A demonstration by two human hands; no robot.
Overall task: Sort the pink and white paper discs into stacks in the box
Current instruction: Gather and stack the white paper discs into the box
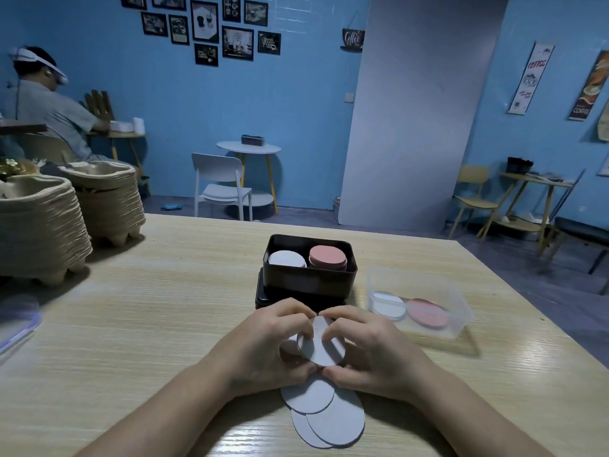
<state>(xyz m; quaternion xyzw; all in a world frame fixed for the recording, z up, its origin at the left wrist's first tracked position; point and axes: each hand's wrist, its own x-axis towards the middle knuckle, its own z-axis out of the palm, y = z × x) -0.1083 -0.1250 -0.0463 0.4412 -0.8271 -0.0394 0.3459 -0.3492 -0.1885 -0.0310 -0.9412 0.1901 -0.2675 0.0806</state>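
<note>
A black box (309, 283) stands on its lid at the middle of the table. Inside it a white disc stack (286, 259) sits on the left and a pink disc stack (327, 257) on the right. Just in front of the box, my left hand (267, 344) and my right hand (365, 351) together grip a small stack of white discs (321, 344), tilted up on edge, with fingers curled round its rim from both sides. Under my hands several loose white discs (326, 413) lie overlapping on the table.
A clear plastic container (425, 308) to the right of the box holds white and pink discs. Two tall stacks of pulp trays (66, 219) fill the table's far left. A person sits at a far table on the left.
</note>
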